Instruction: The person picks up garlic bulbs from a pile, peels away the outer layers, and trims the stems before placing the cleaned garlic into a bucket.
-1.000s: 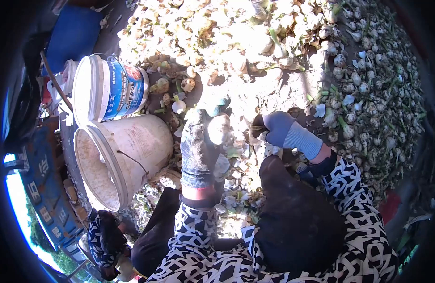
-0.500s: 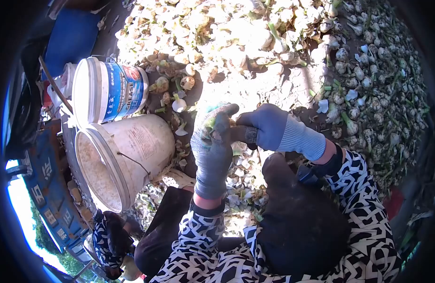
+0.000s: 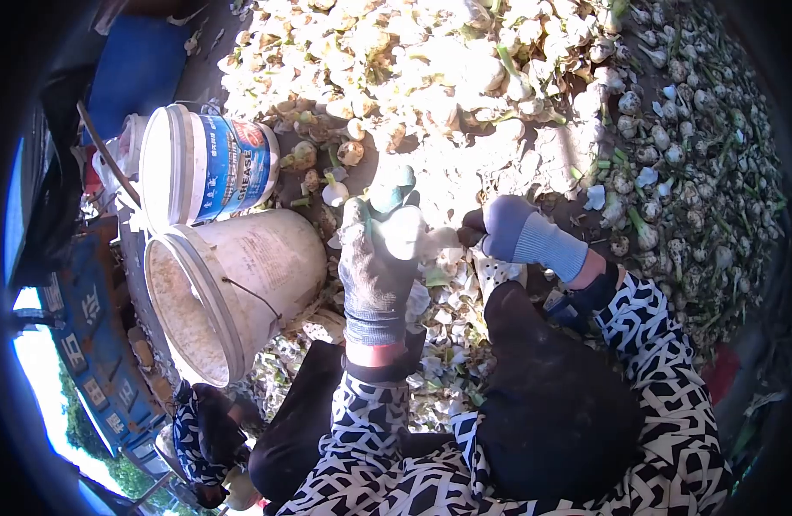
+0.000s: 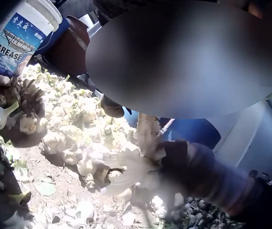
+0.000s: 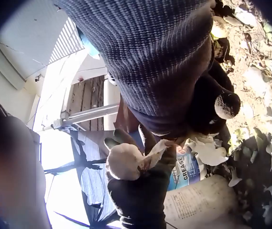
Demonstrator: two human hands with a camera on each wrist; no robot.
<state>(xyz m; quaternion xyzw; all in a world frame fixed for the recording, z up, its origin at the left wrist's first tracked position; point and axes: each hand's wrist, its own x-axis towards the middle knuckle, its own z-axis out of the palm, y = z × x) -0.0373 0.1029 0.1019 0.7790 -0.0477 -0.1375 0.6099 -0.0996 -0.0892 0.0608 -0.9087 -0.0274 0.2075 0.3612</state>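
A pale garlic bulb (image 3: 402, 232) rests in the fingers of my gloved left hand (image 3: 372, 279), which grips it from below. The right wrist view shows the same bulb (image 5: 124, 162) from the side, a papery strip of skin (image 5: 159, 151) trailing off it. My gloved right hand (image 3: 507, 230), just to the right, pinches the far end of that strip between curled fingers. In the left wrist view the peel (image 4: 126, 174) is blurred in front of the right sleeve.
At the left, a blue-labelled grease bucket (image 3: 220, 168) and a dirty white bucket (image 3: 267, 258) lie tipped on their sides. A sunlit garlic heap (image 3: 413, 60) spreads ahead; more bulbs (image 3: 688, 172) cover the right. Loose peelings (image 3: 439, 361) litter the ground between my knees. Another person (image 3: 207, 439) is lower left.
Half a second ago both hands met at the bulb. Since then the right hand has drawn away to the right with a strip of skin, and the left hand has turned, showing the white bulb.
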